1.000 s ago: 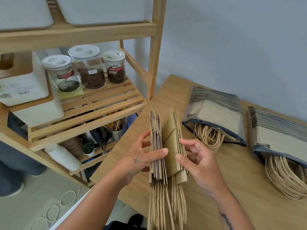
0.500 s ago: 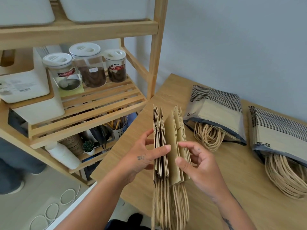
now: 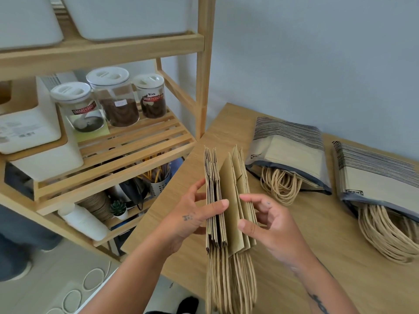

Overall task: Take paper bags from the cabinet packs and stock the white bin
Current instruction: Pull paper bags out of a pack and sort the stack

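Note:
I hold a stack of folded brown paper bags (image 3: 229,200) upright above the wooden tabletop (image 3: 306,257), their twisted paper handles hanging down. My left hand (image 3: 192,219) grips the left part of the stack, thumb across the front. My right hand (image 3: 265,225) holds the right part, thumb and fingers pinching several bags away from the rest so the stack fans apart. Two striped packs of paper bags lie on the table: one (image 3: 290,152) in the middle, another (image 3: 381,177) at the right edge, both with handles spilling out. White bins (image 3: 127,17) sit on the top shelf.
A wooden shelf unit (image 3: 201,87) stands left of the table. It carries three lidded jars (image 3: 113,100), white boxes (image 3: 34,132), a metal cup of pencils (image 3: 158,180), a small plant (image 3: 118,208) and a white bottle (image 3: 84,220). The grey wall is behind.
The stack and both hands have shifted slightly right and up in view. My right hand's fingers have worked further between the bags, and the fan has stayed open.

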